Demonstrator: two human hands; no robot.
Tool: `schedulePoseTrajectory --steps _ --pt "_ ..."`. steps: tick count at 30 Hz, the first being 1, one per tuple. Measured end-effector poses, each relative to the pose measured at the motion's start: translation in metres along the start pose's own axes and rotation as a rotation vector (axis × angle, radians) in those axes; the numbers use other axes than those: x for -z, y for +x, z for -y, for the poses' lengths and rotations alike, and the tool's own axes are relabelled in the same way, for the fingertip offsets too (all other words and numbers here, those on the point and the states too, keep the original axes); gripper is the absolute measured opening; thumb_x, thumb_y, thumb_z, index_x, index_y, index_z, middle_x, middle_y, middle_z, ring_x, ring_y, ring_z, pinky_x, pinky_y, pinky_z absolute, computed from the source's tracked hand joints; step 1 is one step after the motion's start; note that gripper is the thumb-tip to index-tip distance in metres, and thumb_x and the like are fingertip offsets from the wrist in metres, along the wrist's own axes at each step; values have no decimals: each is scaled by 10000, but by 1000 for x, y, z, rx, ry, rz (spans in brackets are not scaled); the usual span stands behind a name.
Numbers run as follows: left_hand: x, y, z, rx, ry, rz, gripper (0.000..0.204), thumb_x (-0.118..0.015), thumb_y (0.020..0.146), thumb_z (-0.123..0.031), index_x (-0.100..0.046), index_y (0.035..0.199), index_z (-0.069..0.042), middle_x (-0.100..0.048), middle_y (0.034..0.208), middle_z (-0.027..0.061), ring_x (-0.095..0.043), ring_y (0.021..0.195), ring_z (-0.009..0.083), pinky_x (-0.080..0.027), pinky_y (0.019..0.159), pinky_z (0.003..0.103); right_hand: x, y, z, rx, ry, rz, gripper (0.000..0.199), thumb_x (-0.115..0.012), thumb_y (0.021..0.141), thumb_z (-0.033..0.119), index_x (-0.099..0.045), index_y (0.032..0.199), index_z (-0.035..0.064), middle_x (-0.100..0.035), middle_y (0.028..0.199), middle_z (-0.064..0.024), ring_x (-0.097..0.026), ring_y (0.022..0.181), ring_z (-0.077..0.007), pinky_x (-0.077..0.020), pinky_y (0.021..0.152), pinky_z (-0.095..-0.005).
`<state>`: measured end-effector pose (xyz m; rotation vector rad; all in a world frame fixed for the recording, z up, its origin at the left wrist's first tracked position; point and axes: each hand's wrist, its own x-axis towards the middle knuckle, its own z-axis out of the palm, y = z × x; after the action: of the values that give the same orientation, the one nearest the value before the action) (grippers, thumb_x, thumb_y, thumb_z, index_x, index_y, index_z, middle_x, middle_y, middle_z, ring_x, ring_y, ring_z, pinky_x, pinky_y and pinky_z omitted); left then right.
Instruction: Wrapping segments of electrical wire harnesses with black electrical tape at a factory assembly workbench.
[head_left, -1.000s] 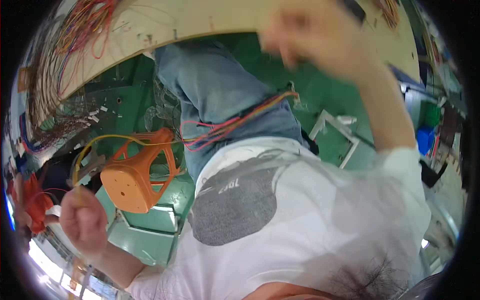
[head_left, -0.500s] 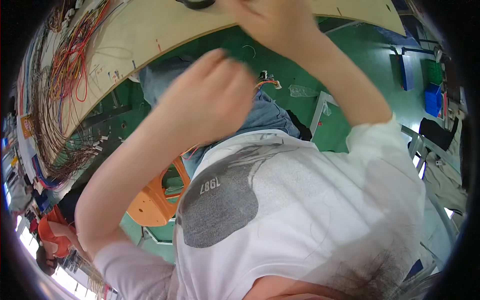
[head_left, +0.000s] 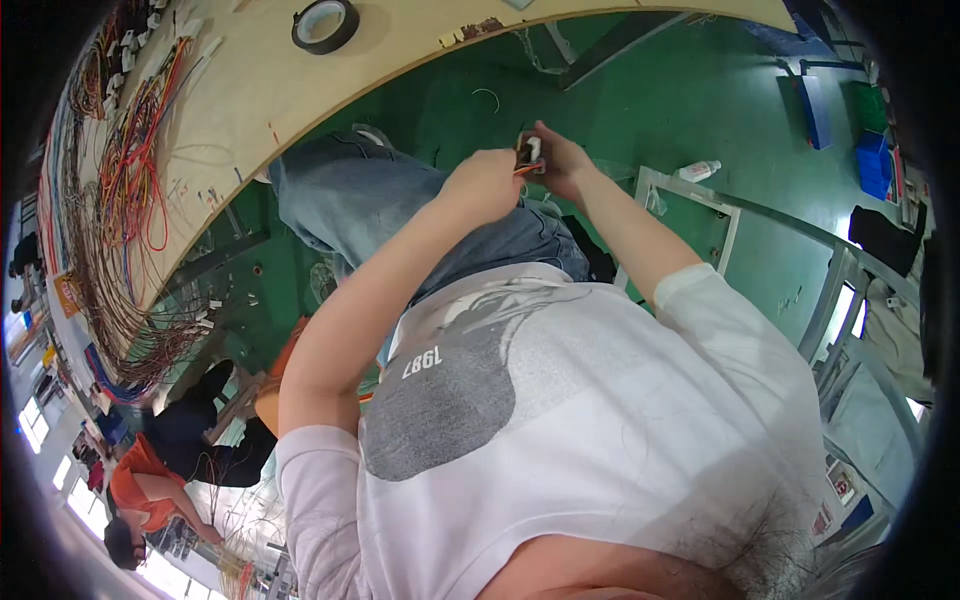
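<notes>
Over my lap, my two hands meet around a small bundle of wires with connectors. My left hand (head_left: 484,186) is closed, its fingertips on the red and yellow wires (head_left: 523,170). On the other side, my right hand (head_left: 563,165) closes around a small white connector (head_left: 535,149), with a dark piece beside it. The fingers partly cover these parts, so their exact shape is hidden. A roll of black tape (head_left: 341,42) lies on the wooden table beyond my left hand.
The curved edge of the wooden table (head_left: 230,110) runs across the far left. Bundles of coloured wires (head_left: 135,150) lie on it, brown ones hanging at its near end. A grey metal frame (head_left: 728,240) stands to the right. A person in orange (head_left: 150,485) is at lower left.
Both hands have come together over my lap, the right one back from above the table. They now hold the connectors that lay at my lap. The tape roll shows fully.
</notes>
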<state>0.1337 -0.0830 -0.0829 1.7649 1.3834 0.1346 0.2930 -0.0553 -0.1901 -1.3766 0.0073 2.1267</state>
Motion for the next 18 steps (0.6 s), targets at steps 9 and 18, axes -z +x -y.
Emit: schedulePoseTrajectory --steps 9,18 --pt "69 -107 -41 58 -507 76 222 -571 769 -168 -510 772 45 -539 643 188 -502 567 283 -405 565 358 -104 -146 16 1072 -802 144 191 -600 800 203 -590 842 17 -553 747 -54 -533 571 -136 -441 526 -247" --pt "90 -237 -8 210 -766 -859 179 -589 780 -125 -506 774 34 -491 635 7 -389 596 68 -358 522 244 -267 -178 -73 1387 -1082 1135 254 -459 857 114 -522 1071 -6 -553 1046 -154 -557 915 -240 -448 754 -305"
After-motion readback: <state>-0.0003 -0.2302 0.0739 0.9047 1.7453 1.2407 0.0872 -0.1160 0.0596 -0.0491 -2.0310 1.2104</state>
